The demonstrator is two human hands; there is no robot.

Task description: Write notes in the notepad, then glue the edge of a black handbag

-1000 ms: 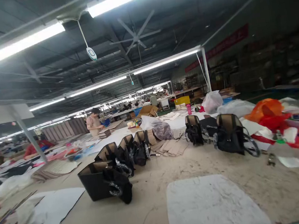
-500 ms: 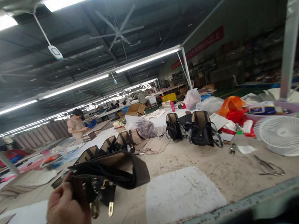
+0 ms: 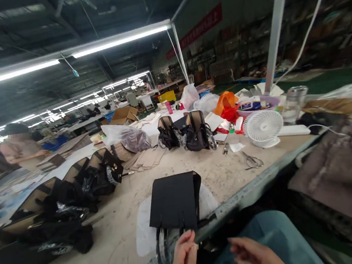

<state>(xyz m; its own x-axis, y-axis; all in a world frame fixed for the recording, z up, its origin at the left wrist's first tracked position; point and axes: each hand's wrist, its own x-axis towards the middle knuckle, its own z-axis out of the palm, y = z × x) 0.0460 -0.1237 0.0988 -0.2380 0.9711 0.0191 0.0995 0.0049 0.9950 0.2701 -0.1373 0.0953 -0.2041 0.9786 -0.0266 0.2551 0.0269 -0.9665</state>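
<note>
**Black bag lies on a white sheet at the tabletop's near edge**

The black bag point(image 3: 172, 201) rests on the white sheet point(image 3: 144, 235), its handles hanging toward the person over the rim of the tabletop point(image 3: 122, 243); its inside does not show. The left hand point(image 3: 184, 256) is beside those handles, its grip narrow, fingertips bunched; whether it pinches anything cannot be told. The right hand point(image 3: 257, 255) is apart from the bag, above the person's leg, its grip fairly wide with fingers loosely bent and nothing visible in it.

On the left, a row of black bags point(image 3: 52, 200) stands with tops open, showing tan linings. Farther off, a pair of upright bags point(image 3: 195, 140) shows the same tan. Behind the row, a clear plastic bag point(image 3: 127, 136) encloses something dark, and a cardboard box point(image 3: 124, 116) has its flaps up, contents hidden. Near the white fan point(image 3: 263, 127), a purple basin point(image 3: 275, 102) holds a blue-and-white packet point(image 3: 253, 103). The clear jar point(image 3: 294, 103) beside it is too blurred to read.
</note>
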